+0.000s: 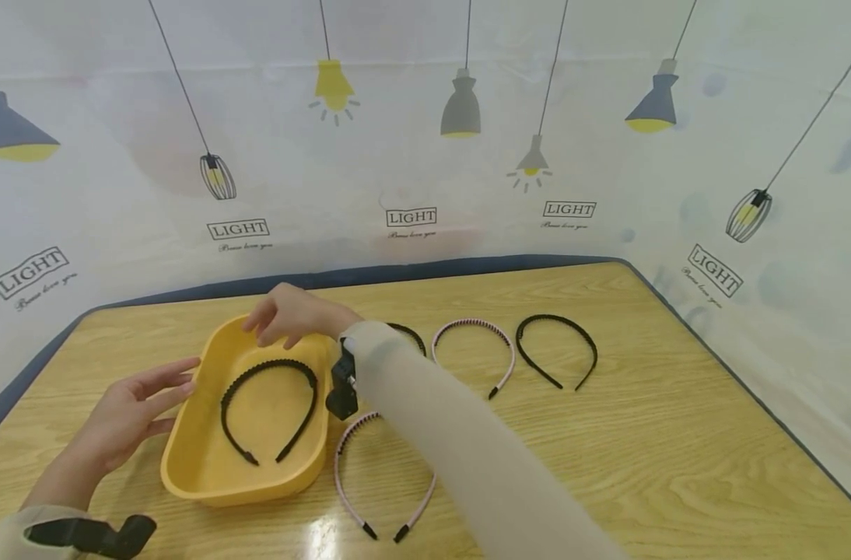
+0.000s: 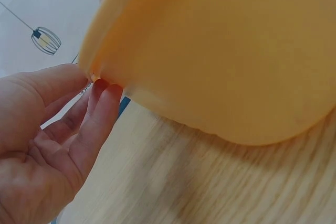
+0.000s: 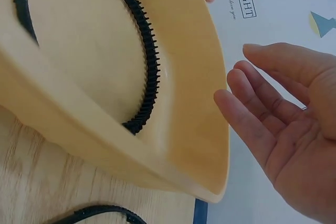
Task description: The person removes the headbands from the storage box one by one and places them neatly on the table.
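A black toothed headband [image 1: 278,362] lies inside a yellow plastic tub [image 1: 204,470], its two ends toward the near side. My left hand [image 1: 127,412] is at the tub's left side; in the left wrist view its fingertips touch the outside of the wall just under the rim. Over the tub's far end hovers my right hand [image 1: 288,315]. In the right wrist view that hand [image 3: 294,124] has loosely bent fingers, holds nothing and appears apart from the rim.
Several headbands lie on the wooden table [image 1: 649,435] right of the tub: a pink one [image 1: 474,320] and a black one [image 1: 558,316] farther back, another pink one [image 1: 337,467] nearer. Another black one [image 1: 411,333] is partly hidden by my right sleeve. A lamp-printed curtain [image 1: 369,163] stands behind.
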A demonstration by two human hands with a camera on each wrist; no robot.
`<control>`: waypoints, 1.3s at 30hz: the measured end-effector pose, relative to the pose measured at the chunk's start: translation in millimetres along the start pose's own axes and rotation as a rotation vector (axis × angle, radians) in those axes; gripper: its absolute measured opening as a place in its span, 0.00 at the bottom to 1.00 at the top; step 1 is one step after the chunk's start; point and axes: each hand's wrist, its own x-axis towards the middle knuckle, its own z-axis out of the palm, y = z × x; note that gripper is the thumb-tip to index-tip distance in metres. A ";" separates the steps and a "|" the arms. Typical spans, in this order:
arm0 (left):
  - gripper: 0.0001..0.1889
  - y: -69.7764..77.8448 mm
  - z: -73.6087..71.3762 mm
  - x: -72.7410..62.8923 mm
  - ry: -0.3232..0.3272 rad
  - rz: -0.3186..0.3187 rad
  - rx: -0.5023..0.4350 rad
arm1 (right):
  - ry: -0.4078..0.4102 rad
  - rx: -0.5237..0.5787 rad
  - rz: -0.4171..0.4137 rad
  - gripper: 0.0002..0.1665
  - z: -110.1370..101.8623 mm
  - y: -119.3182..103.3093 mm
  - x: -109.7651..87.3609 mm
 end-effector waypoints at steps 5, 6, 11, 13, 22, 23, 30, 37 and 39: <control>0.24 -1.0 -0.5 0.3 -0.007 0.001 -0.025 | 0.024 0.060 0.034 0.16 4.2 0.4 4.5; 0.23 -0.9 -0.7 0.3 -0.008 0.001 -0.027 | 0.029 0.072 0.038 0.16 4.9 0.6 5.8; 0.24 0.0 -2.0 0.4 -0.009 0.002 -0.029 | 0.071 0.095 0.055 0.16 7.5 -0.4 12.4; 0.24 0.2 -2.2 0.3 -0.008 0.003 -0.024 | 0.085 0.097 0.062 0.16 8.4 -1.3 14.4; 0.26 -0.6 -1.6 -0.2 0.001 0.004 0.011 | 0.097 0.228 0.109 0.17 16.0 2.5 24.8; 0.27 -0.4 -1.3 -0.4 0.002 0.002 0.017 | 0.112 0.239 0.112 0.17 17.2 3.3 25.7; 0.30 2.3 -0.2 0.0 0.003 0.002 0.039 | 0.250 0.289 0.132 0.15 20.2 7.2 29.7; 0.28 1.0 -1.4 0.3 -0.001 0.006 0.025 | 0.287 0.318 0.153 0.15 22.4 15.6 32.7; 0.29 0.7 -1.5 -0.2 0.002 0.001 0.027 | 0.291 0.312 0.159 0.14 23.4 17.3 33.3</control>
